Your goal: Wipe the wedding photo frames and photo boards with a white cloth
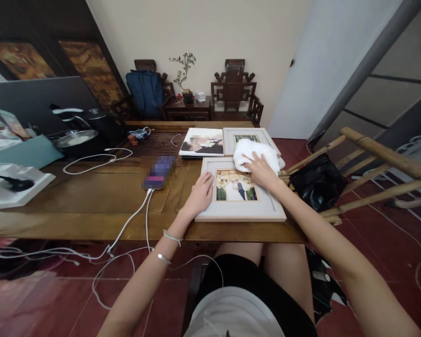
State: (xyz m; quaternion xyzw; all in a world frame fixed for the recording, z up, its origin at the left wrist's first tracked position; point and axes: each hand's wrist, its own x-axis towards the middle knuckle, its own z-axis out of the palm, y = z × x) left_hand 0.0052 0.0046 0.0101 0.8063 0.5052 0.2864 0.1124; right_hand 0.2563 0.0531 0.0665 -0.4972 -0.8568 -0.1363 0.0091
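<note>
A picture frame [210,211] with a pale wooden edge and a wide light mat around a wedding photo lies flat at the table's front edge. My left hand [199,191] rests on its left side, fingers extended and holding nothing. On the frame's upper right, my right hand [262,171] grips a bunched white cloth [247,149], pressing it down. The cloth covers that corner and part of a second similar frame [228,136] behind. Beside that second frame lies a photo panel [205,149], stacked on something dark.
Left of the frames, a phone [158,172] has white cables [135,216] running over the table edge. Farther left are a lidded pot [77,140], a white power strip [24,189] and a monitor [31,103]. A bamboo chair [382,147] with a black bag [317,182] stands right.
</note>
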